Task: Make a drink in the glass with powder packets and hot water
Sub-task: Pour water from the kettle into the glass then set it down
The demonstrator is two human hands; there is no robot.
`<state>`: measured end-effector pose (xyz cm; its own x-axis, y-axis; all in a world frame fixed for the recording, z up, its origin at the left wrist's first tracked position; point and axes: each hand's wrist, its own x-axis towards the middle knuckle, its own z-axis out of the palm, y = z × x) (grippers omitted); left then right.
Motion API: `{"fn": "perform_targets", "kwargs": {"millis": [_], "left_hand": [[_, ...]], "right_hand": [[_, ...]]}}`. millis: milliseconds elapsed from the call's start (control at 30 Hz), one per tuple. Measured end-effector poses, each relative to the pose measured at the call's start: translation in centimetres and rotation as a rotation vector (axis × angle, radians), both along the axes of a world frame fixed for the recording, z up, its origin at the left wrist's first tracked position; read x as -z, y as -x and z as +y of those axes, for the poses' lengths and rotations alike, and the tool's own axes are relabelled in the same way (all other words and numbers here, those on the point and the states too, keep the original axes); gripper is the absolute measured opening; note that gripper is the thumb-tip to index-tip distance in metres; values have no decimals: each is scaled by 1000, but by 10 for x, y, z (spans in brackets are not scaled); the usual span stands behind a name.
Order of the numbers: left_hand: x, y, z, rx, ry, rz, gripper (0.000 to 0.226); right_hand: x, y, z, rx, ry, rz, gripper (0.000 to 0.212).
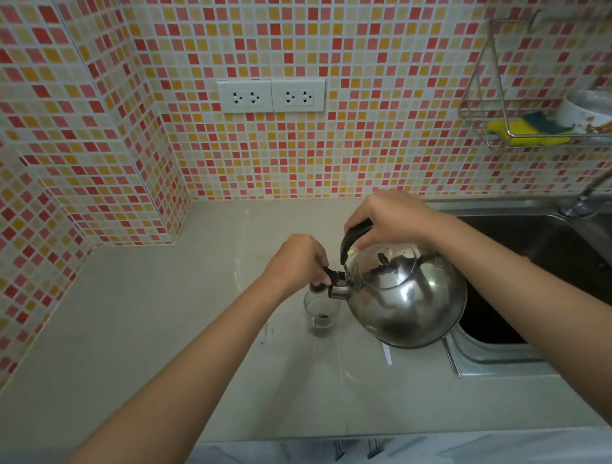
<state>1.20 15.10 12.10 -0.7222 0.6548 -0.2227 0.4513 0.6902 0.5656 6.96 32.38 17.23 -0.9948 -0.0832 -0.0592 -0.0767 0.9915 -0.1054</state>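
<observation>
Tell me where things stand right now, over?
Right hand grips kettle handle, tilted. Left hand holds spout cap open over glass. Dark powder inside. Nothing blocking.

silver kettle [406, 297], black handle [353, 241]

No legible text, label, brand or number is appearing anywhere; the wall sockets [272, 96] at twelve o'clock are showing only unmarked pin holes.

Glass [321, 313] rim partly behind kettle spout [339, 290]; contents unclear.
</observation>
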Motion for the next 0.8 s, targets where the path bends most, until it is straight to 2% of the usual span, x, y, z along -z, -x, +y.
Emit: {"fn": "perform_targets", "kwargs": {"millis": [800], "left_hand": [[9, -1, -1, 9, 20, 14, 32]], "right_hand": [[2, 8, -11, -47, -82, -28, 23]]}}
